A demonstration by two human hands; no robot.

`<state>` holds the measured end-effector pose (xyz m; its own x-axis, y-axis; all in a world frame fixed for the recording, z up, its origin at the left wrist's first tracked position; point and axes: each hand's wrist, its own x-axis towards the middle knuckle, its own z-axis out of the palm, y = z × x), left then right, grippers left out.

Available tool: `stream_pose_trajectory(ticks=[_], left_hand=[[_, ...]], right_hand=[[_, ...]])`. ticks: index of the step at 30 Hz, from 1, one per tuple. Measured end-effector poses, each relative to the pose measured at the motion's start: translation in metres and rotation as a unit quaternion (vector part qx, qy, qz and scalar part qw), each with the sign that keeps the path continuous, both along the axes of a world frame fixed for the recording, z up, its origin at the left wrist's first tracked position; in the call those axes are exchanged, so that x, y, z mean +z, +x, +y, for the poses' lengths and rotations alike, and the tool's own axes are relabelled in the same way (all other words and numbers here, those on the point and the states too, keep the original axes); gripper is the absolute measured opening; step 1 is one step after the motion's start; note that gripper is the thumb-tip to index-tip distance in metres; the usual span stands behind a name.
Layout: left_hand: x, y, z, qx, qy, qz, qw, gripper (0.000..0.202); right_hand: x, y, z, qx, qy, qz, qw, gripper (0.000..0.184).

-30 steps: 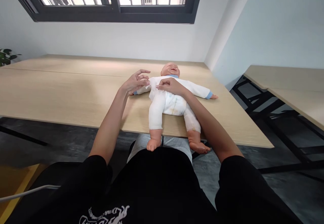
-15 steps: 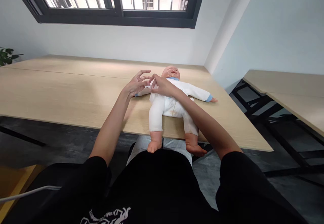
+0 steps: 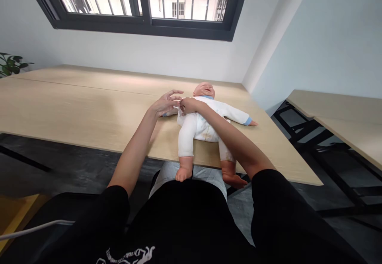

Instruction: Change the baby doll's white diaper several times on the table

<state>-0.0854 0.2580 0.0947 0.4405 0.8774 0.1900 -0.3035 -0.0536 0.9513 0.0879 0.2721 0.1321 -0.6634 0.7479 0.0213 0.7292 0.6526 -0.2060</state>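
Observation:
A baby doll (image 3: 205,90) lies on its back at the table edge, in a white top with blue trim and white leggings, its bare feet over the edge. Round its hips is a white diaper (image 3: 205,132) with yellowish marks. Beside the doll's hip, my left hand (image 3: 166,104) pinches a thin white strip of the diaper between thumb and finger, its other fingers stretched out. My right hand (image 3: 189,105) reaches across the doll's belly, fingers curled closed on the white diaper side near my left fingertips. The exact grip is partly hidden.
The wooden table (image 3: 74,112) extends to the left and meets the wall below a barred window (image 3: 143,21). Another table (image 3: 343,108) stands to the right across a gap. A plant (image 3: 13,65) is at far left, and a white cable (image 3: 36,228) crosses the lower left.
My right hand's fingers have curled in closer, and its wrist has turned. My left hand stays pinched beside it. The whole view has shifted slightly.

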Motion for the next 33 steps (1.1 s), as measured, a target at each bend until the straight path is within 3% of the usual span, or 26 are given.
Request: stream_pose_trajectory(ticks=[3,6,9,11,16,21,24,28,33], left_hand=[[0.001,0.000,0.001,0.021,0.007,-0.005,1.000,0.061],[0.004,0.003,0.000,0.047,0.021,-0.018,0.999,0.059],[0.005,0.012,-0.003,0.052,0.037,-0.026,0.998,0.057],[0.004,0.019,-0.004,0.051,0.043,-0.034,0.997,0.056],[0.000,0.030,-0.005,0.055,0.062,-0.036,0.996,0.058],[0.000,0.038,-0.009,0.095,0.107,-0.016,0.990,0.051],[-0.006,0.045,-0.007,0.113,0.119,-0.001,0.986,0.035],[-0.018,0.050,0.002,0.068,0.081,0.027,0.994,0.025],[-0.029,0.047,0.007,0.038,0.094,0.064,0.993,0.042]], right_hand=[[0.009,0.016,-0.007,-0.001,0.012,0.036,0.999,0.017],[0.016,0.029,-0.021,-0.015,-0.007,0.149,0.989,0.038],[0.013,0.025,-0.041,-0.028,-0.020,0.202,0.979,0.056],[0.007,0.016,-0.053,-0.045,0.030,0.191,0.980,0.060],[0.000,0.005,-0.066,-0.087,0.135,0.110,0.981,0.047],[0.002,0.013,-0.064,-0.095,0.158,0.105,0.977,0.029],[0.003,0.019,-0.062,-0.110,0.154,0.119,0.975,0.022],[0.004,0.026,-0.064,-0.146,0.161,0.134,0.967,0.018],[0.006,0.040,-0.070,-0.191,0.170,0.163,0.953,0.014]])
